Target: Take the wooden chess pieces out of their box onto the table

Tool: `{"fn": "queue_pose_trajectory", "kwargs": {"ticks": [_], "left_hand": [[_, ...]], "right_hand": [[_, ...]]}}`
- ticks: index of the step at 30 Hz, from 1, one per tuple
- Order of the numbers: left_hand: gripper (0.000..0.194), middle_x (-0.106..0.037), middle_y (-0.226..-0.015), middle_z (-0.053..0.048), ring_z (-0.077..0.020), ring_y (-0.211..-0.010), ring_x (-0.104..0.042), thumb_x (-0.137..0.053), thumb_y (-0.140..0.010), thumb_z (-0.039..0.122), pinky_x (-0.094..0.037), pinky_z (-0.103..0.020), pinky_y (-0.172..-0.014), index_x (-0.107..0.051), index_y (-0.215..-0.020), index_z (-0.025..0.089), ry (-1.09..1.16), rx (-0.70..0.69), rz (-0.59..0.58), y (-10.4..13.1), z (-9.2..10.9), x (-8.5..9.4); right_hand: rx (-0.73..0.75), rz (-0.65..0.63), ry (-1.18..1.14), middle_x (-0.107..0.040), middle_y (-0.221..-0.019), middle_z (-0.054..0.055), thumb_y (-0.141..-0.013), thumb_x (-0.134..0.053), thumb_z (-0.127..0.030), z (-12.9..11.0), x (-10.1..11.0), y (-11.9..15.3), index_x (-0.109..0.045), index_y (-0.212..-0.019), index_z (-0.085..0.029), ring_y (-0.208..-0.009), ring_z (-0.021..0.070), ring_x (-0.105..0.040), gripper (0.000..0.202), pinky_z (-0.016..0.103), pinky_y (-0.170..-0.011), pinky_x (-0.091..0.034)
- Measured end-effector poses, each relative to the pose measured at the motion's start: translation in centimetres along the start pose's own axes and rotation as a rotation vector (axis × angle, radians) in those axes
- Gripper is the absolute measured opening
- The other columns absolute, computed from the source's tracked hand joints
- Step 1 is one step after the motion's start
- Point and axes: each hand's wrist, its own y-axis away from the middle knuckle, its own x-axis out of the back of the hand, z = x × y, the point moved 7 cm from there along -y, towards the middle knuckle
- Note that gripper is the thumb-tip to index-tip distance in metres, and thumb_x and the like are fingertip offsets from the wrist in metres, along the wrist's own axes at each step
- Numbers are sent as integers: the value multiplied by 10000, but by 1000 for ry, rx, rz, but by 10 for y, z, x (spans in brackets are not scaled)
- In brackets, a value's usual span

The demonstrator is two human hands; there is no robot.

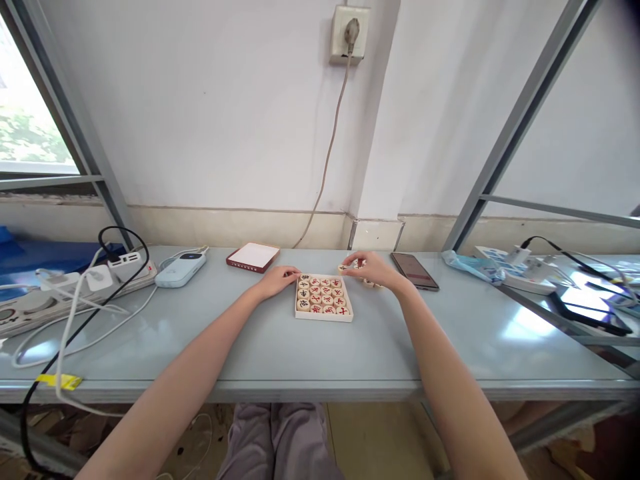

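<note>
A shallow white box (324, 317) lies on the table, holding rows of round Chinese chess pieces (327, 300) with red and black characters. At its far left corner is my left hand (277, 282), its bent fingers and thumb against the edge. Just beyond the far right corner, my right hand (373, 268) pinches a single chess piece (343, 269) between thumb and fingers, slightly above the box. More loose chess pieces (369, 283) lie beneath and behind the right hand, partly hidden by it.
A red-edged box lid (253, 257) lies at the back left. A smartphone (415, 271) rests right of my right hand. Farther left are a light blue power bank (181, 269), power strips and loose cables (75, 313). A plastic packet (473, 268) and another power strip (520, 270) lie right.
</note>
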Motion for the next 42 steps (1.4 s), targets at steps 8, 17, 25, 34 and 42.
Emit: {"fn": "queue_pose_trajectory", "kwargs": {"ticks": [8, 17, 25, 34, 42], "left_hand": [[405, -658, -985, -51, -190, -874, -562, -419, -811, 461, -418, -276, -790, -659, -958, 170, -5, 19, 10, -1, -3, 0], [397, -651, -1038, -53, -198, -919, -563, -428, -810, 459, -419, -276, -802, -662, -962, 177, 1, 8, 13, -2, -5, -1], [356, -669, -989, -37, -191, -902, -581, -472, -787, 429, -423, -282, -821, -668, -938, 173, 66, 9, -32, -3, -2, -1], [325, -680, -973, -31, -201, -948, -576, -541, -747, 398, -410, -270, -835, -692, -933, 179, 144, -19, -146, 0, 7, -9], [299, -678, -934, -23, -196, -913, -572, -508, -758, 359, -412, -266, -812, -692, -900, 170, 119, -53, -165, 1, 11, -10]], "right_hand": [[-111, -98, 435, -640, -890, 45, -659, -581, -472, 32, -13, -2, -645, -864, -237, -928, 250, -542, 318, 378, -807, -354], [-46, -125, 492, -562, -999, 84, -708, -513, -244, 28, -18, -1, -649, -841, -232, -1012, 251, -473, 191, 381, -832, -348], [206, 34, 113, -529, -1124, 42, -801, -466, -309, -16, -26, -2, -561, -1086, -260, -1044, 191, -463, 304, 334, -878, -372], [400, -80, 181, -562, -1124, 43, -840, -449, -316, -57, -71, 6, -585, -1120, -275, -1080, 219, -452, 314, 396, -916, -320], [416, -172, 80, -580, -1097, 30, -777, -546, -303, -62, -70, 7, -616, -1036, -270, -1063, 212, -484, 270, 376, -926, -313]]}}
